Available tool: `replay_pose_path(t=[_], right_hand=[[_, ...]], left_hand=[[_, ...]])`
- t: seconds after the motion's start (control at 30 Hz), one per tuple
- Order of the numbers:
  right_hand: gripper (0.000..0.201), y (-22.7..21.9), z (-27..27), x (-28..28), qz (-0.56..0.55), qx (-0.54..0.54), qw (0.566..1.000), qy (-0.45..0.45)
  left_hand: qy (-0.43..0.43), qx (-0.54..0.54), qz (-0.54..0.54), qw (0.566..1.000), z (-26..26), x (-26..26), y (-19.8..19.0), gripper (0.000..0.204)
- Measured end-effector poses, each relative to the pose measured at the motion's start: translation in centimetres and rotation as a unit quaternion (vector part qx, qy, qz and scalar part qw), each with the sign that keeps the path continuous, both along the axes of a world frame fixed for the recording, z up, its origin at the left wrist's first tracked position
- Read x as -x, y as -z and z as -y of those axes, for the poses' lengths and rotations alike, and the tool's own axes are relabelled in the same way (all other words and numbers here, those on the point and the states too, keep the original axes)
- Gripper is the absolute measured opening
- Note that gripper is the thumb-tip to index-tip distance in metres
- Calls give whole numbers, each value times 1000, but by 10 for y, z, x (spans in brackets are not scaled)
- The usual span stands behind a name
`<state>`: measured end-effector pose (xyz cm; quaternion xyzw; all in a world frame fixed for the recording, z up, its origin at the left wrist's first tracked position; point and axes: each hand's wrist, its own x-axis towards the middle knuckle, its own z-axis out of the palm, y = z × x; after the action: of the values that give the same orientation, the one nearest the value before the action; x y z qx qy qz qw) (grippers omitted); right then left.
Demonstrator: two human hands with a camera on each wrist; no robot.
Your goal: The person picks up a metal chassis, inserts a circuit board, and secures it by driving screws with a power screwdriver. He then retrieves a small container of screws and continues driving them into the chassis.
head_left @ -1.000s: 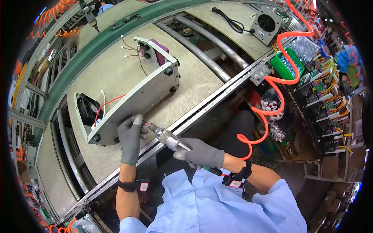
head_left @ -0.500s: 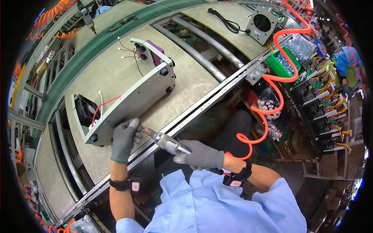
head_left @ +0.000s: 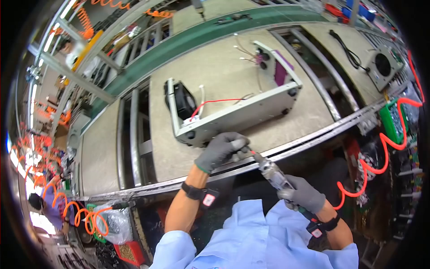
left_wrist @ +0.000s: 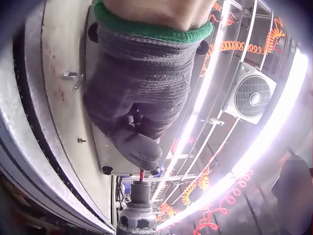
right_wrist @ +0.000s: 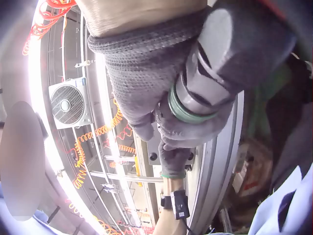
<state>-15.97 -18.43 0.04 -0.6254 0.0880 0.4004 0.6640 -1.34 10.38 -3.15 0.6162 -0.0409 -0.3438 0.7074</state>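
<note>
My gloved right hand (head_left: 304, 195) grips a pneumatic screwdriver (head_left: 273, 174), its red-banded bit (left_wrist: 142, 175) pointing at my left fingertips. My gloved left hand (head_left: 220, 151) is curled at the near lower edge of a grey metal chassis (head_left: 242, 123), thumb and fingers together at the bit's tip. A small shiny screw (left_wrist: 131, 120) shows between the curled left fingers, mostly hidden by the glove. The chassis stands on a board (head_left: 313, 121) and carries a black fan (head_left: 182, 99), a red wire and a purple part (head_left: 282, 69). Loose screws (left_wrist: 71, 75) lie beside it on the board.
Metal rollers (head_left: 134, 139) lie on both sides of the board, with a bench rail (head_left: 313, 141) along the front. An orange coiled hose (head_left: 380, 163) runs up at right past a green bin (head_left: 394, 123). Another fan unit (head_left: 383, 65) with a black cable sits far right.
The head view has swung left, so the bench and both hands appear farther right and turned. The right hand keeps its grip on the screwdriver, its tip staying close to the left fingers.
</note>
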Motion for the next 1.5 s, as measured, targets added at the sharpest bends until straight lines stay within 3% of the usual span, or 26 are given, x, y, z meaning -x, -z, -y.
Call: replay_pose_path(t=[0.07,0.17,0.33,0.43,0.5,0.57,0.67,0.77,0.97,1.07,1.2,1.3,1.5], right_hand=[[46,2,0,1,-5,1,1000,10],[51,14,-10,8,159,122,979,27],[53,2,-13,9,78,95,990,65],[51,6,-15,13,70,86,989,98],[49,11,-15,14,74,77,987,123],[47,11,-12,12,64,84,986,127],[45,18,-8,10,73,90,984,132],[43,18,-10,7,76,92,983,138],[44,19,-14,6,78,72,984,144],[44,19,-15,4,81,65,983,150],[39,16,-14,1,75,72,981,165],[36,16,-12,-4,73,81,980,169],[36,22,-16,-17,62,89,983,147]], left_hand=[[-8,-8,-10,1000,5,1,-7,35],[-42,-48,-29,998,15,0,0,29],[-79,-8,-60,995,28,14,4,31],[-44,-162,25,986,34,40,-25,31],[-91,-272,215,933,22,61,-11,27],[-117,-369,431,815,-5,68,-1,26],[-151,-483,424,751,-29,67,0,24],[-138,-528,407,732,-33,66,3,21],[-132,-523,399,741,-19,63,11,15],[-115,-545,413,720,-17,60,19,12],[-129,-522,445,716,-24,61,18,13],[-115,-375,331,858,-18,56,-34,11],[-86,-204,236,946,-7,0,-133,23]])
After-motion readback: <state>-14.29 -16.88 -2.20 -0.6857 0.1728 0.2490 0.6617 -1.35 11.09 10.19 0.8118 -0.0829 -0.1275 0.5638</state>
